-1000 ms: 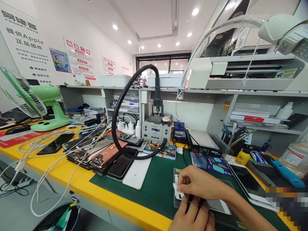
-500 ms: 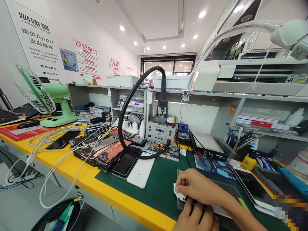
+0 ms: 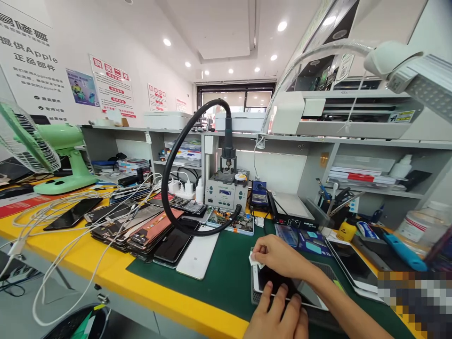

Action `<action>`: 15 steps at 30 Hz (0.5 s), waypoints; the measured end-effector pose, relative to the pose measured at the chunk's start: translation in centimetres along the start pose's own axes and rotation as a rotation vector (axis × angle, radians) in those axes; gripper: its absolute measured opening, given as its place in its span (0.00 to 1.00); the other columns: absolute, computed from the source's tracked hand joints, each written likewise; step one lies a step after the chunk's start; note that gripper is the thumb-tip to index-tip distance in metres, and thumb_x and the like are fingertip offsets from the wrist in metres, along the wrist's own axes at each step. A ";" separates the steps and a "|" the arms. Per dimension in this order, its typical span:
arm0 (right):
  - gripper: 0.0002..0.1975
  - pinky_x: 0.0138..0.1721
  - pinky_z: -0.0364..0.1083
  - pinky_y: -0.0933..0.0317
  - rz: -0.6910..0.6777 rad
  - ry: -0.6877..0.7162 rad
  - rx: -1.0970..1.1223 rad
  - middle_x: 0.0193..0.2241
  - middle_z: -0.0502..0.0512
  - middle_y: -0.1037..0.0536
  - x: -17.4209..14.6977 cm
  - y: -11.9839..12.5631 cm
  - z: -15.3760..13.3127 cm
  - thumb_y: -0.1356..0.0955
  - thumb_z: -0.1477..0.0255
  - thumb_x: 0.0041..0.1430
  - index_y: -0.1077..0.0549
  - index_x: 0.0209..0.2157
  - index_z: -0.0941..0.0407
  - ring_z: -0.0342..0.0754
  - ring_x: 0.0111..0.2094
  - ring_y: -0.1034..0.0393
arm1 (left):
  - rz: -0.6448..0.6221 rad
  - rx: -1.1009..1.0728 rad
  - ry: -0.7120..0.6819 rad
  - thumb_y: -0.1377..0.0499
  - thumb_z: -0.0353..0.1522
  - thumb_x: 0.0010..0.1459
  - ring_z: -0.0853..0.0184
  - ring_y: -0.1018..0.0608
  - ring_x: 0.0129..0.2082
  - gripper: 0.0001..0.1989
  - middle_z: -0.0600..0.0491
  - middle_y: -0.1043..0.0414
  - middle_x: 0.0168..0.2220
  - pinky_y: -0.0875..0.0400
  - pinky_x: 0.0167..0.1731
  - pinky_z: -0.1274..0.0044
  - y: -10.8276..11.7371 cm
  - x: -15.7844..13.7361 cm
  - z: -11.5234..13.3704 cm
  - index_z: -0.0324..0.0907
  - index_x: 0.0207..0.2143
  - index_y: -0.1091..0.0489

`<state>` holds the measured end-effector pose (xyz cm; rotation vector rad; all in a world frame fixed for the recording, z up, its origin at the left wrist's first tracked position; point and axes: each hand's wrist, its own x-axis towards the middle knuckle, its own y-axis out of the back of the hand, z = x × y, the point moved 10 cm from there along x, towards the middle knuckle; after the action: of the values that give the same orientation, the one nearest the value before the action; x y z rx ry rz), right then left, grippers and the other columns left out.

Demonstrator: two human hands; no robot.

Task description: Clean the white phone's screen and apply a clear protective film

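Note:
My right hand [image 3: 280,256] pinches a white wipe [image 3: 254,260], tissue or cloth, at the upper left corner of a tablet [image 3: 263,278] with a white border and dark screen. The tablet lies flat on a grey textured pad [image 3: 254,296] atop the green mat. My left hand [image 3: 278,313] rests with fingers spread on the tablet's near side, holding nothing. My right forearm passes over the tablet and hides part of it.
A white phone [image 3: 197,256] and stacked phone screens [image 3: 148,235] lie left of the hands. Behind stands a hot-air station [image 3: 226,190] with a looping black hose. Another tablet [image 3: 353,263] lies at right. White cables [image 3: 70,235] hang over the table's front edge.
The view has turned right. My left-hand fingers have spread out, showing more of the tablet. My right hand, with the wipe, has shifted slightly and stays at the tablet's corner.

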<state>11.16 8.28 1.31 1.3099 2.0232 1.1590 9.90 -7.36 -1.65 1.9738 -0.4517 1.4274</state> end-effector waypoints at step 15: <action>0.10 0.34 0.47 0.29 -0.315 -0.149 -0.062 0.36 0.51 0.22 -3.2 1.7 5.6 0.31 0.67 0.66 0.25 0.40 0.60 0.45 0.33 0.25 | -0.164 -0.103 0.001 0.53 0.33 0.70 0.63 0.20 0.50 0.16 0.59 0.20 0.47 0.31 0.58 0.69 -0.9 -1.0 -0.6 0.48 0.45 0.25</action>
<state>17.55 8.01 -0.50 0.9722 1.9792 0.9425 9.70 -6.44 -2.77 1.8822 -0.3467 1.2781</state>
